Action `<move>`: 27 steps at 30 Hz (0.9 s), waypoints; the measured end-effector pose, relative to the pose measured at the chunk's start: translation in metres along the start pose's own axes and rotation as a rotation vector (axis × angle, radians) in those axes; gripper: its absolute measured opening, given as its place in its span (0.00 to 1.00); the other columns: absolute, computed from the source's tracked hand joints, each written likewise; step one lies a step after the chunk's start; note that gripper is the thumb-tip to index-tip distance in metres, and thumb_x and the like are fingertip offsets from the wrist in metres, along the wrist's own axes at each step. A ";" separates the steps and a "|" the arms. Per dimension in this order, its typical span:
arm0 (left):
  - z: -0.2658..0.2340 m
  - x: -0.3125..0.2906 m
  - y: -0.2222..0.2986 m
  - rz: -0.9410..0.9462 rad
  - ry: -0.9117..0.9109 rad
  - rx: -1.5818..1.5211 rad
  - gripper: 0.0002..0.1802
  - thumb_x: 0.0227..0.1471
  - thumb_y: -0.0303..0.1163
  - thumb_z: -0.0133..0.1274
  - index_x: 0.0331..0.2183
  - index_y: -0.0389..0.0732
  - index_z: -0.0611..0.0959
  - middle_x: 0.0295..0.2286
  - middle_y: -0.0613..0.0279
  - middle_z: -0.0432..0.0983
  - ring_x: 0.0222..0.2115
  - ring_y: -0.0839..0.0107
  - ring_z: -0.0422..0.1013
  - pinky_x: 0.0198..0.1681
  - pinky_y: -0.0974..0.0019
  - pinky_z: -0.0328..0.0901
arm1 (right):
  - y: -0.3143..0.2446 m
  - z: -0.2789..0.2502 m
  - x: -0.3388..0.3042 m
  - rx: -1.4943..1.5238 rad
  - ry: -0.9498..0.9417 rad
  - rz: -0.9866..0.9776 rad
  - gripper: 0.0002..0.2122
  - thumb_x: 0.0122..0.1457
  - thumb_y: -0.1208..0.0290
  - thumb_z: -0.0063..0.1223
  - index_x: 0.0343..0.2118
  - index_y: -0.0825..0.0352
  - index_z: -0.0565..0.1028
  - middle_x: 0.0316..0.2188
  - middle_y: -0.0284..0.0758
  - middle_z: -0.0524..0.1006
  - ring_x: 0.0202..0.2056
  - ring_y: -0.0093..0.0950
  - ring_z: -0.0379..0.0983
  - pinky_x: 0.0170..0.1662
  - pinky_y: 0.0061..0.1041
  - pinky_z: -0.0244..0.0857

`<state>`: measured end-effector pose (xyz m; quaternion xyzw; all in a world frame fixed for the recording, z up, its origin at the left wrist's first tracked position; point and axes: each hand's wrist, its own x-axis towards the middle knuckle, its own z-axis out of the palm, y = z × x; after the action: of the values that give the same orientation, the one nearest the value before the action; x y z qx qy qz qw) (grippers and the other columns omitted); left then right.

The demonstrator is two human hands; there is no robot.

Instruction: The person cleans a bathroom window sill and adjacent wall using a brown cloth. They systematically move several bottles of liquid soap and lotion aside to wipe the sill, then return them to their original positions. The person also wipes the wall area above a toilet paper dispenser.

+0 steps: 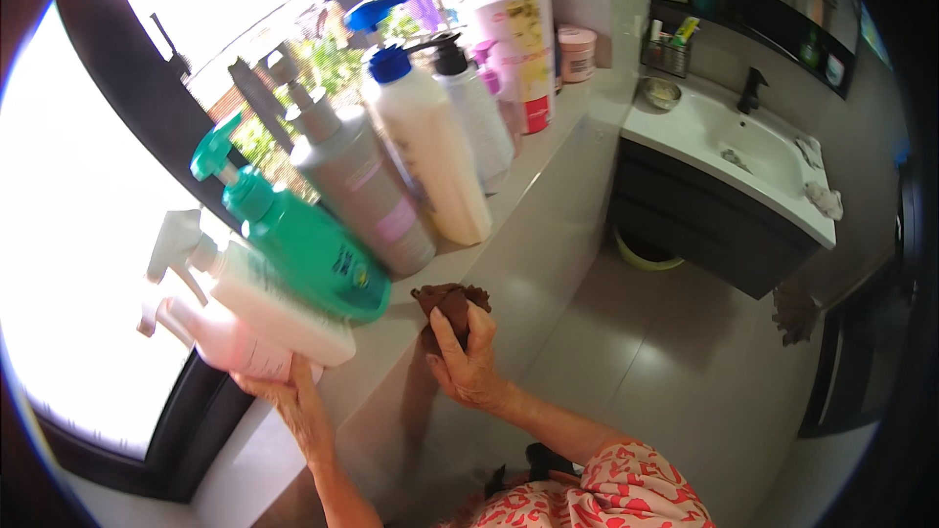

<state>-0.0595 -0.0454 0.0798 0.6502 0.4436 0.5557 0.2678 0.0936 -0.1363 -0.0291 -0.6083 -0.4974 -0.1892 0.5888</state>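
My left hand point(296, 403) is closed round the lower part of a pink bottle point(233, 340), at the near end of a tiled window ledge. My right hand point(468, 360) grips a crumpled brown cloth point(450, 301) at the ledge's front edge. Beside the pink bottle, a white spray bottle point(279, 303) stands close to a green pump bottle point(308, 249). Farther along are a grey pump bottle point(364, 191) and a cream bottle with a blue pump point(430, 142).
The row goes on with a clear bottle with a black pump point(477, 112), a large pink-and-white pump bottle point(514, 49) and a pink jar point(576, 54). An open window point(108, 98) is behind. At right, a white washbasin point(753, 142) tops a dark cabinet point(704, 205).
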 end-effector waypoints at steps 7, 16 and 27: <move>-0.025 0.000 -0.028 0.190 -0.108 0.232 0.43 0.53 0.30 0.56 0.63 0.38 0.51 0.63 0.49 0.42 0.62 0.58 0.47 0.62 0.56 0.49 | -0.038 0.030 -0.028 -0.104 -0.080 -0.279 0.18 0.49 0.75 0.57 0.46 0.63 0.77 0.52 0.45 0.65 0.48 0.42 0.60 0.52 0.39 0.59; -0.097 -0.014 -0.117 0.542 0.211 0.469 0.21 0.44 0.27 0.61 0.43 0.36 0.77 0.46 0.54 0.69 0.49 0.53 0.61 0.53 0.54 0.56 | -0.056 0.084 0.021 -0.097 -0.456 -0.403 0.14 0.50 0.78 0.53 0.42 0.72 0.75 0.44 0.45 0.71 0.42 0.42 0.65 0.49 0.41 0.60; -0.250 -0.021 -0.196 0.395 0.570 0.589 0.12 0.52 0.25 0.49 0.41 0.37 0.75 0.43 0.56 0.71 0.47 0.60 0.61 0.53 0.57 0.55 | -0.137 0.177 0.022 -0.193 -0.738 -0.345 0.17 0.52 0.77 0.48 0.46 0.75 0.71 0.43 0.51 0.68 0.43 0.46 0.63 0.49 0.41 0.58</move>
<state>-0.3542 -0.0088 -0.0353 0.5918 0.5061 0.6032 -0.1724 -0.0728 0.0068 0.0196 -0.5956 -0.7495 -0.1000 0.2711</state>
